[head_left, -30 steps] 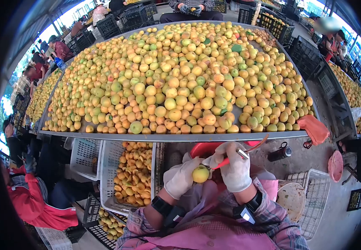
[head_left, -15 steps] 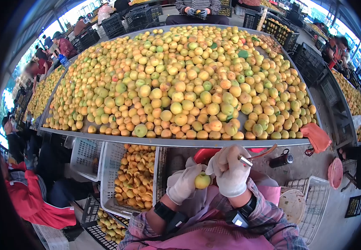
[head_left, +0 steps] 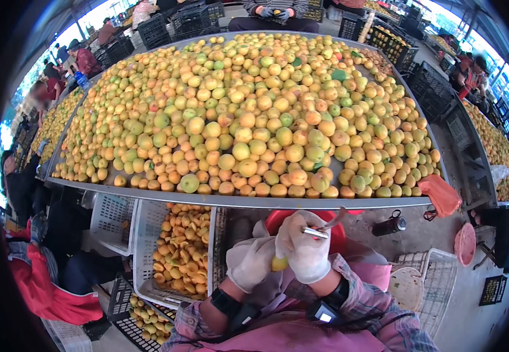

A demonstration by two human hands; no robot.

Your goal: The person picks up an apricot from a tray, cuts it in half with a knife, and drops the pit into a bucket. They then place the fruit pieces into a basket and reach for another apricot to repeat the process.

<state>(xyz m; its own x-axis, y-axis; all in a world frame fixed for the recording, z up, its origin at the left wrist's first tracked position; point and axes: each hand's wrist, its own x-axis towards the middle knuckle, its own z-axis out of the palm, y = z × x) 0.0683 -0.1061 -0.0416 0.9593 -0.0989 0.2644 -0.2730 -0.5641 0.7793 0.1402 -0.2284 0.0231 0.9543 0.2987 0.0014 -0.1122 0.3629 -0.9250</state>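
My left hand (head_left: 250, 262), in a white glove, holds a small yellow-green apricot (head_left: 278, 263) at lap height. My right hand (head_left: 305, 249), also gloved, is closed around a small knife (head_left: 324, 227) with a metal ferrule, and it covers most of the fruit. Both hands sit together just below the front edge of a big metal table (head_left: 325, 202) heaped with yellow and green apricots (head_left: 254, 123). A red basin (head_left: 341, 232) shows behind my hands.
A white crate (head_left: 149, 258) of halved apricots stands at my left, a black crate (head_left: 126, 320) of fruit below it. A person in red (head_left: 37, 281) sits at the left. An orange cloth (head_left: 442, 196), a dark bottle (head_left: 388, 224) and white baskets (head_left: 436, 276) lie right. Other workers surround the table.
My hands moved slightly left and closer together; the right hand now covers most of the apricot, and the knife has swung in over it.
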